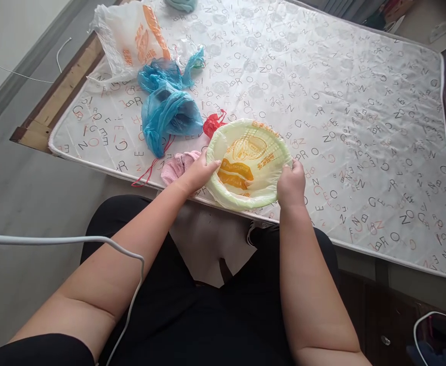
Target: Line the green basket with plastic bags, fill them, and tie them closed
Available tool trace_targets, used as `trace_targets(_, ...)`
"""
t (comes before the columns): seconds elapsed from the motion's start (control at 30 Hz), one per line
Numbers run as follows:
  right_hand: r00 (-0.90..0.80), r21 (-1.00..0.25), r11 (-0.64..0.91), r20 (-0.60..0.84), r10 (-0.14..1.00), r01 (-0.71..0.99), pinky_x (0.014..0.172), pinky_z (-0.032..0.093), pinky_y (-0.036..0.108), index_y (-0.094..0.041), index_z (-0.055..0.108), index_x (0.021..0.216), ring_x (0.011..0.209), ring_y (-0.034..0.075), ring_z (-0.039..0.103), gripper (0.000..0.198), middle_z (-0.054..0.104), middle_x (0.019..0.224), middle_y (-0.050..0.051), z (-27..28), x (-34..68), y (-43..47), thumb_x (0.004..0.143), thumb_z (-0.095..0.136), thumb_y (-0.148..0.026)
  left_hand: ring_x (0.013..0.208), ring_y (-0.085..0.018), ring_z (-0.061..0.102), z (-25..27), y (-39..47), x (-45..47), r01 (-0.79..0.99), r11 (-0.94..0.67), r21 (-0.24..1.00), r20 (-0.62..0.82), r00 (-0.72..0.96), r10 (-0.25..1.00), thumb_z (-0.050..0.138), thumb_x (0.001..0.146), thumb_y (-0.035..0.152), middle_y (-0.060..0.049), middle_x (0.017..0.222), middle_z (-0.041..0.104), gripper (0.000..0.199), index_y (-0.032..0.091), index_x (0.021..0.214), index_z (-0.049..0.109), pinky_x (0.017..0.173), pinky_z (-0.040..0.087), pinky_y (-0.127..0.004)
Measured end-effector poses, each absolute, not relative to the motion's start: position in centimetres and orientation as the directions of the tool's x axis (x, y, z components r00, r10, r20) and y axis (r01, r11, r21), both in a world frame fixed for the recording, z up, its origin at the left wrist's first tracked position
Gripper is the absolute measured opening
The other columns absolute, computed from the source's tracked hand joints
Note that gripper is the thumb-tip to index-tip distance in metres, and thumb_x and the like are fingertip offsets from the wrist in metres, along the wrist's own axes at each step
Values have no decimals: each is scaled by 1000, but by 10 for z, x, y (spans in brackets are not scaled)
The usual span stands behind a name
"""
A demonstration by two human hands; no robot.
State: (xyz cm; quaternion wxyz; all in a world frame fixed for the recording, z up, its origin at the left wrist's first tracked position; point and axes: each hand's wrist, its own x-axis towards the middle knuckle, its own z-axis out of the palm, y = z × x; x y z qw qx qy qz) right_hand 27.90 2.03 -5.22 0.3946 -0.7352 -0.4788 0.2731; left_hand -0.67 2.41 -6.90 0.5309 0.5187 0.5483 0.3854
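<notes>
Between my hands is a pale green round basket [280, 152], lined with a thin translucent plastic bag [242, 152] that has orange print. The bag is folded out over the rim. My left hand [202, 170] grips the rim on the left, its thumb lying over the edge. On the right side, my right hand [291, 184] is closed round the rim. A pink cloth [179, 166] lies beside my left hand, partly hidden by it. Just behind the basket's left edge sits a small red plastic bag [212, 123].
Crumpled blue plastic bags [171, 114] and a white bag with orange print [131, 40] lie on the letter-patterned mattress [360, 137]. A wooden bed edge [59, 96] shows at the left. A white cable [74, 239] crosses over my left arm.
</notes>
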Motion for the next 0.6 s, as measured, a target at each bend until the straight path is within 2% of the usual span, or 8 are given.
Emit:
trace_targets(0.13, 440, -854, -291, -83, 894, 431, 107, 49, 55, -24, 64, 125, 114, 28, 66, 41, 71, 120, 9, -51, 278, 20, 97, 49, -50, 140, -34, 56, -62, 22, -5, 183, 167, 969, -186, 92, 978, 63, 92, 38, -16, 142, 63, 63, 15, 150, 50, 121, 45, -49)
trace_targets(0.37, 437, -863, -288, -88, 895, 416, 106, 49, 53, -25, 64, 126, 113, 28, 66, 39, 71, 120, 9, -45, 275, 18, 97, 50, -47, 133, -33, 62, -55, 21, -2, 177, 213, 961, -234, 107, 966, 57, 93, 34, -15, 139, 67, 55, 13, 143, 56, 116, 50, -48)
trace_targets(0.6, 440, -859, -319, -125, 889, 401, 108, 48, 56, -24, 62, 128, 118, 29, 65, 42, 70, 124, 10, -43, 273, 19, 98, 47, -49, 133, -32, 62, -61, 23, -3, 166, 184, 969, -203, 104, 974, 59, 90, 38, -16, 141, 65, 64, 13, 149, 52, 115, 50, -47)
